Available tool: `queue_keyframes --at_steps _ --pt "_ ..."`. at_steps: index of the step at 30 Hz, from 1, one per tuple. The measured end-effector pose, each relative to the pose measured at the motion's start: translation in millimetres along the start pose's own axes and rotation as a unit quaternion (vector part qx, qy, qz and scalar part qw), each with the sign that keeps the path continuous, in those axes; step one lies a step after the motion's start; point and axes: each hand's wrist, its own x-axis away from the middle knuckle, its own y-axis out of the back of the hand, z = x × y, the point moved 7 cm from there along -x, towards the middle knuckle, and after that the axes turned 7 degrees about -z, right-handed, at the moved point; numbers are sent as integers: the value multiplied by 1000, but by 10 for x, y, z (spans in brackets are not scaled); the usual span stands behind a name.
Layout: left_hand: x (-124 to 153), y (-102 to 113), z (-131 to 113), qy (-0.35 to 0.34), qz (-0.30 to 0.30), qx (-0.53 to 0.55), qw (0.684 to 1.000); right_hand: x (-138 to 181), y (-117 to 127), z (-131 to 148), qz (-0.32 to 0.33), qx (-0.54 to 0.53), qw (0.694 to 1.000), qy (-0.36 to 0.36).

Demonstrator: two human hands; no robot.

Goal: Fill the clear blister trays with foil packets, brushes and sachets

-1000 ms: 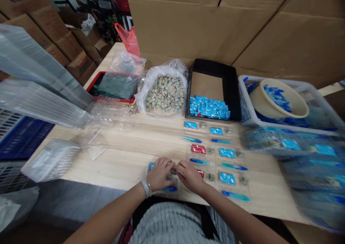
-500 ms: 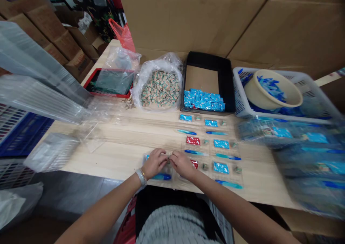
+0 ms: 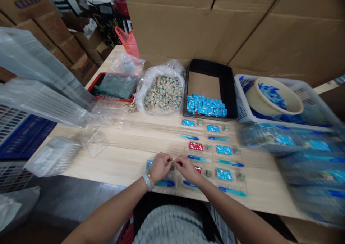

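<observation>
My left hand (image 3: 161,167) and my right hand (image 3: 188,169) meet over a clear plastic pack at the table's front edge, fingertips pinched close together. What the fingertips hold is too small to make out. Under my left hand, the pack shows a bit of a blue packet (image 3: 150,163) and a blue pen (image 3: 165,183); a small greenish-brown piece (image 3: 171,167) lies below the fingertips. My right hand partly covers a neighbouring pack with a red packet (image 3: 198,169). Several similar clear packs, with blue packets (image 3: 224,174) or red ones, lie in rows to the right.
Behind stand a plastic bag of small patterned pieces (image 3: 163,93), a black box (image 3: 229,89) with blue packets, and a white basket (image 3: 318,93) holding a cream bowl (image 3: 293,105). Filled packs (image 3: 309,165) are stacked right; clear plastic stacks (image 3: 54,154) stand left.
The whole view has shifted slightly, so the table sits lower in it. Both hands stay over the same pack, and the small piece under the fingertips shows more clearly.
</observation>
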Motion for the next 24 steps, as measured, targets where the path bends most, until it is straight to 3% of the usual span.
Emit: queue_keyframes --at_steps 3,6,9,12,15,18,21,24 --pt "-47 17 102 102 5 83 991 -55 13 -44 0 -27 999 -42" --pt "-83 56 215 181 -13 180 967 -71 153 39 -50 -30 998 -26" --pt "-82 53 293 241 -39 269 932 -27 252 246 -75 35 995 59" --pt "-16 -53 325 313 -41 334 888 59 192 424 -43 164 974 153" --pt "64 -140 327 351 -27 331 876 119 113 450 -19 242 953 182" --pt "121 -94 330 312 -18 262 913 143 56 405 -4 262 945 193" --pt "165 71 248 162 -35 104 981 134 5 334 10 272 942 198" --pt "271 65 126 13 -5 -26 1000 104 -50 294 25 283 936 206"
